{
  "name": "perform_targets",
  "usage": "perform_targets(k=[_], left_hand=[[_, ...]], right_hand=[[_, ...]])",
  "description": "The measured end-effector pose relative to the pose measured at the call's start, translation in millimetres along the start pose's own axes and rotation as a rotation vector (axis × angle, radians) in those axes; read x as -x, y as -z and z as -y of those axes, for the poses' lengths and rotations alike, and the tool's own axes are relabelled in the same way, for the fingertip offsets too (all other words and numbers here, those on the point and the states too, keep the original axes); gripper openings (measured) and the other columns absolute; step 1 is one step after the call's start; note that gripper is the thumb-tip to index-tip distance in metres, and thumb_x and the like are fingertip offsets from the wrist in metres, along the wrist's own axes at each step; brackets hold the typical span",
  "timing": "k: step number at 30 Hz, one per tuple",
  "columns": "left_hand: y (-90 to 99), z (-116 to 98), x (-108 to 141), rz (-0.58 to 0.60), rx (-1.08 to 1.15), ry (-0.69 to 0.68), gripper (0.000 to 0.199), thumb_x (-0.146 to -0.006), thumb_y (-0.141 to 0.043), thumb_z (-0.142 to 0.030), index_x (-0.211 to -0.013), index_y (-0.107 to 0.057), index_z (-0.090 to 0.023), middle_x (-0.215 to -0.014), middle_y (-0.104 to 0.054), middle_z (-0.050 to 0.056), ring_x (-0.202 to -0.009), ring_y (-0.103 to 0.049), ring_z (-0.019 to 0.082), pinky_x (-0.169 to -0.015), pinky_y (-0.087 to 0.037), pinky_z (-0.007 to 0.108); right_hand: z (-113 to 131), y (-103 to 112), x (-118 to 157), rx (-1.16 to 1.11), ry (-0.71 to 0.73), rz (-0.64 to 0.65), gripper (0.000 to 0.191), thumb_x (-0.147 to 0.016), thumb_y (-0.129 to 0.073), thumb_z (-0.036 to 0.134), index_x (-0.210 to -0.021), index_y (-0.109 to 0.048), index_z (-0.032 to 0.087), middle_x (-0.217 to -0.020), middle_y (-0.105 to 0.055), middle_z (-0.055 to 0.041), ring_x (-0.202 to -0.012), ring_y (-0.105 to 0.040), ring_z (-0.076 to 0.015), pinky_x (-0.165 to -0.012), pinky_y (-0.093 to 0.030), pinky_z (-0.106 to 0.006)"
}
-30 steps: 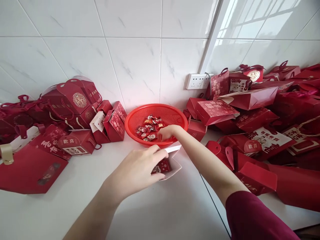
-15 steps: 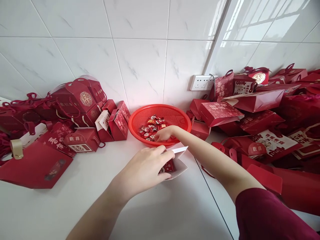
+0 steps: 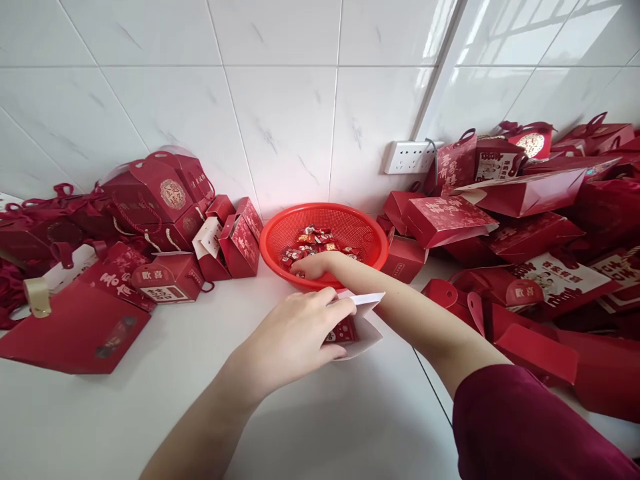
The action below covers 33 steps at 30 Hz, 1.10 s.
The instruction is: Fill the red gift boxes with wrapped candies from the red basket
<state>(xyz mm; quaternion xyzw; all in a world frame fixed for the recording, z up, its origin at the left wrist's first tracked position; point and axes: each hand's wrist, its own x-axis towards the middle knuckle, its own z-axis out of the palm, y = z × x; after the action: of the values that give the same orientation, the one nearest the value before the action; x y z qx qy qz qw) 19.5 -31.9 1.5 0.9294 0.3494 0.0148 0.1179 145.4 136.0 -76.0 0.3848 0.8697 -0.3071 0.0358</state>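
Note:
My left hand (image 3: pixel 300 337) grips the upper edge of a small open box (image 3: pixel 367 337) with pale inner walls, its opening tilted to the right. Red wrapped pieces (image 3: pixel 344 330) show inside it. Beyond the box, my right hand (image 3: pixel 313 265) reaches into a red plastic basket (image 3: pixel 273 233), at the front left of a heap of wrapped candies (image 3: pixel 316 239). Its fingers are bent down among the candies, and whether they hold one is hidden.
Red gift boxes (image 3: pixel 167 283) and a large red box (image 3: pixel 75 327) stand on the left of the white table (image 3: pixel 190 360). More red boxes (image 3: pixel 445 217) are piled on the right. A white power strip (image 3: pixel 411 157) is by the tiled wall.
My right hand has shifted left within the basket, over the candies. My left hand still holds the box. The view has moved slightly.

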Motion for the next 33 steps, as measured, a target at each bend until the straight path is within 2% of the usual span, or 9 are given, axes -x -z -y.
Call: perform_targets(k=[5,11,15,19,21,24,27,30,33], left_hand=[[-4.5,2,2,-0.014,0.030,-0.050,0.042,-0.086,-0.068,-0.021,-0.125,-0.056,-0.032,-0.109,-0.064,-0.002,-0.091,-0.063,0.020,-0.074,-0.045,0.030],[-1.1,6,1,0.033,0.118,-0.116,0.045,-0.085,-0.069,-0.020,-0.125,-0.056,-0.035,-0.122,-0.063,-0.005,-0.097,-0.064,0.018,-0.077,-0.045,0.028],[1.8,9,-1,0.027,0.085,-0.097,0.049,-0.091,-0.062,-0.022,-0.137,-0.051,-0.037,-0.125,-0.064,-0.003,-0.103,-0.064,0.019,-0.084,-0.047,0.029],[3.0,12,-1,-0.113,0.071,-0.035,0.051,-0.100,-0.046,-0.022,-0.147,-0.039,-0.041,-0.131,-0.064,-0.003,-0.105,-0.066,0.019,-0.090,-0.047,0.030],[4.5,14,-1,-0.165,0.095,0.021,0.053,-0.098,-0.053,-0.031,-0.148,-0.037,-0.039,-0.124,-0.068,-0.003,-0.098,-0.067,0.020,-0.084,-0.049,0.030],[5.5,19,-2,-0.119,0.089,0.052,0.045,-0.087,-0.067,-0.041,-0.131,-0.056,-0.034,-0.097,-0.073,-0.003,-0.077,-0.066,0.020,-0.066,-0.046,0.027],[1.1,25,-8,-0.072,0.023,0.075,0.014,-0.092,-0.058,-0.033,-0.095,-0.068,-0.024,-0.075,-0.068,-0.001,-0.063,-0.061,0.018,-0.060,-0.039,0.027],[-6.8,32,-17,-0.095,0.007,0.117,0.022,-0.095,-0.050,-0.027,-0.086,-0.069,-0.019,-0.071,-0.066,0.003,-0.060,-0.058,0.017,-0.059,-0.036,0.028],[-12.5,39,-26,-0.110,0.033,0.155,0.027,-0.097,-0.047,-0.028,-0.086,-0.069,-0.018,-0.067,-0.063,0.003,-0.057,-0.054,0.016,-0.055,-0.032,0.028]], right_hand=[[-5,-4,6,-0.016,-0.027,-0.092,0.034,-0.072,-0.057,0.001,-0.100,-0.071,0.017,-0.089,-0.072,0.0073,-0.075,-0.060,-0.0072,-0.066,-0.042,-0.017],[-1,1,13,0.006,-0.065,-0.087,0.017,-0.072,-0.061,0.003,-0.080,-0.073,0.013,-0.070,-0.069,0.0047,-0.062,-0.057,-0.0101,-0.063,-0.043,-0.021],[4,9,14,-0.006,-0.026,-0.140,0.013,-0.073,-0.065,0.003,-0.080,-0.073,0.012,-0.072,-0.070,0.0025,-0.064,-0.060,-0.0112,-0.065,-0.044,-0.022],[4,16,38,-0.079,0.093,-0.364,0.016,-0.092,-0.057,0.018,-0.101,-0.070,0.016,-0.105,-0.074,-0.0045,-0.093,-0.065,-0.0163,-0.083,-0.047,-0.026],[3,14,63,-0.293,0.243,-0.540,0.025,-0.101,-0.049,0.033,-0.107,-0.067,0.016,-0.110,-0.072,-0.0068,-0.101,-0.066,-0.0177,-0.092,-0.049,-0.030],[4,6,109,-0.658,0.445,-0.509,0.040,-0.102,-0.044,0.049,-0.103,-0.068,0.016,-0.109,-0.072,-0.0095,-0.101,-0.068,-0.0208,-0.093,-0.052,-0.035],[11,-4,149,-0.587,0.476,-0.399,0.041,-0.094,-0.060,0.051,-0.116,-0.067,0.017,-0.117,-0.069,-0.0096,-0.109,-0.065,-0.0236,-0.097,-0.050,-0.037],[19,-16,168,-0.399,0.388,-0.347,0.058,-0.081,-0.078,0.042,-0.132,-0.059,0.023,-0.130,-0.065,-0.0074,-0.118,-0.061,-0.0253,-0.101,-0.047,-0.037],[20,-28,168,-0.250,0.178,-0.422,0.046,-0.088,-0.069,0.034,-0.132,-0.059,0.026,-0.125,-0.068,-0.0062,-0.108,-0.065,-0.0241,-0.091,-0.051,-0.035]])
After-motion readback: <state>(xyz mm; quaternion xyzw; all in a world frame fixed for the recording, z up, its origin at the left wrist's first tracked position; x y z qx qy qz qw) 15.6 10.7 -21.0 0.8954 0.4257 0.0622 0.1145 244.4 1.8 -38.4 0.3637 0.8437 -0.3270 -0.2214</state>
